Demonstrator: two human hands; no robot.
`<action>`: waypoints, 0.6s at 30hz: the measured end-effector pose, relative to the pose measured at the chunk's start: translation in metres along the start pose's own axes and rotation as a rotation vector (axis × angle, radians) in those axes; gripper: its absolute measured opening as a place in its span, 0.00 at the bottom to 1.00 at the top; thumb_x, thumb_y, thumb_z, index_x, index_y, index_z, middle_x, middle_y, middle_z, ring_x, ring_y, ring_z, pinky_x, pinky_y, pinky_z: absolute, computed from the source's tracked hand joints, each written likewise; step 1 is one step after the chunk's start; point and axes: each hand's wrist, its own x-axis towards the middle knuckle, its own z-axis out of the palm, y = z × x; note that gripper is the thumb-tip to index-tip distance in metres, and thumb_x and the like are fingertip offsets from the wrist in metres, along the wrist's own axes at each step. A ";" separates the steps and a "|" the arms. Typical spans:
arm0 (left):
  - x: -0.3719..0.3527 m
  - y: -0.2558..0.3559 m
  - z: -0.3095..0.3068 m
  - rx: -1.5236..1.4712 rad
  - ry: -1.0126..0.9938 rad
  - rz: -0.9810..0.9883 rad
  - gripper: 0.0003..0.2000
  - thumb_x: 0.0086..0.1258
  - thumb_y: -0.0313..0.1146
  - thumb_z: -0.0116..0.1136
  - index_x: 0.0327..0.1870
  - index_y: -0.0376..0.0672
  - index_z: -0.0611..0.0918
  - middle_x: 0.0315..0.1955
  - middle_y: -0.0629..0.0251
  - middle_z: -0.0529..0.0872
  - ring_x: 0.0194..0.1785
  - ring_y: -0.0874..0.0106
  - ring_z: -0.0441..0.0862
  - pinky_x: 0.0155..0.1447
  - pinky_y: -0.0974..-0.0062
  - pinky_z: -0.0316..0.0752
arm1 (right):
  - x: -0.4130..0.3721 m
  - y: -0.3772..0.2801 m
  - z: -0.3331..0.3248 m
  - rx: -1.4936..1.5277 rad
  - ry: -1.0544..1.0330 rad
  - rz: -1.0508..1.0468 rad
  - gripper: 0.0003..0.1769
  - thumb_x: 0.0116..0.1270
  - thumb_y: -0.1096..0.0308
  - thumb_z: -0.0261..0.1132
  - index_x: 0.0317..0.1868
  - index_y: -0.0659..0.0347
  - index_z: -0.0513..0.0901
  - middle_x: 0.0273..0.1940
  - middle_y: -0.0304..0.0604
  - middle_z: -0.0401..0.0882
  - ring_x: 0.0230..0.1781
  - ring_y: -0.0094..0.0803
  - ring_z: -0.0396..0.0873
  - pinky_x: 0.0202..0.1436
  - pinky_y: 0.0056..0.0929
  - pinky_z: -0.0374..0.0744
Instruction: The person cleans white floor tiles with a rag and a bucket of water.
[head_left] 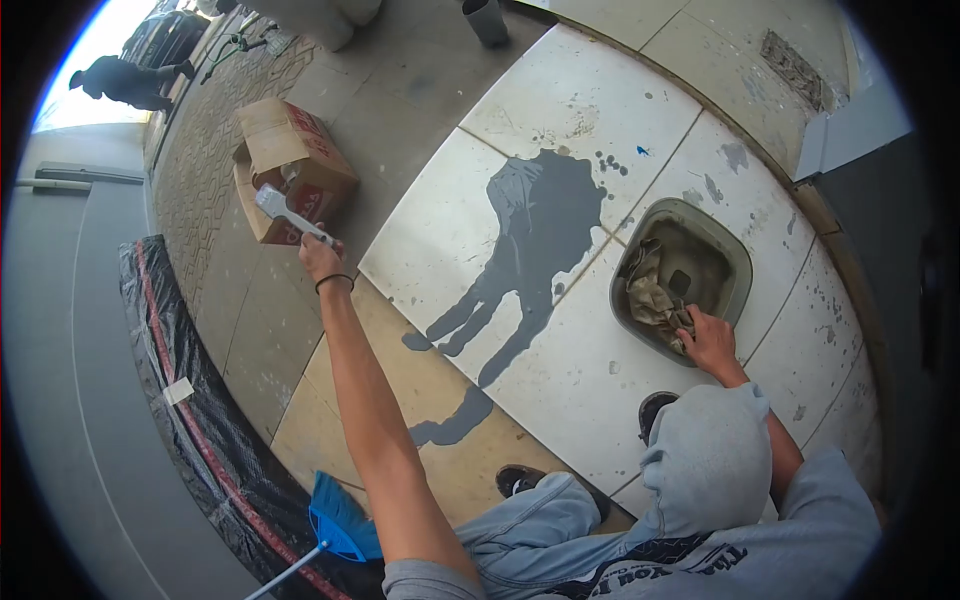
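Note:
My left hand [320, 258] is stretched far forward and closed round the grey handle of a tool with a wide, pale head [272, 202]; its exact kind I cannot tell. The tool's head overlaps the open cardboard box [335, 185] in this view. My right hand [708, 342] reaches over the near rim of a grey-green plastic basin [741, 275], fingers closed on a crumpled, wet-looking cloth [650, 290]. Murky water lies in the basin's bottom. Left of the basin, a large grey paint spill [560, 215] spreads over the white tiles and trails down onto the beige step.
A blue broom [338, 515] and a black plastic-wrapped roll [190, 400] lie at the lower left. At the top stands a dark bucket [486, 22]. A person [125, 82] and a green bicycle [235, 45] are farther off. My shoes are near the step's edge.

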 end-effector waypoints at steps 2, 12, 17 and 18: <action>0.028 0.008 -0.011 0.017 0.000 -0.018 0.19 0.74 0.41 0.35 0.46 0.38 0.78 0.21 0.66 0.73 0.18 0.74 0.74 0.20 0.76 0.68 | 0.000 -0.001 0.000 -0.023 0.009 0.002 0.23 0.60 0.60 0.69 0.53 0.60 0.74 0.38 0.51 0.83 0.40 0.50 0.82 0.43 0.46 0.78; 0.100 -0.018 -0.061 -0.378 -0.147 -0.180 0.18 0.75 0.43 0.36 0.51 0.42 0.76 0.27 0.69 0.75 0.24 0.73 0.74 0.27 0.74 0.68 | 0.005 -0.010 0.011 -0.087 -0.026 0.178 0.25 0.56 0.60 0.71 0.53 0.56 0.73 0.39 0.50 0.84 0.43 0.50 0.82 0.48 0.48 0.75; 0.115 -0.008 -0.059 -0.503 -0.253 -0.207 0.18 0.76 0.46 0.41 0.50 0.43 0.79 0.29 0.72 0.78 0.28 0.73 0.74 0.29 0.74 0.66 | 0.004 -0.006 0.014 -0.077 -0.035 0.241 0.26 0.55 0.59 0.72 0.53 0.52 0.74 0.41 0.48 0.83 0.47 0.47 0.81 0.52 0.50 0.73; 0.118 -0.003 -0.059 -0.543 -0.269 -0.206 0.19 0.76 0.47 0.42 0.50 0.42 0.79 0.29 0.72 0.79 0.29 0.73 0.74 0.29 0.74 0.66 | 0.005 -0.005 0.015 -0.090 -0.033 0.249 0.26 0.55 0.59 0.72 0.53 0.52 0.74 0.41 0.48 0.83 0.47 0.47 0.81 0.52 0.50 0.73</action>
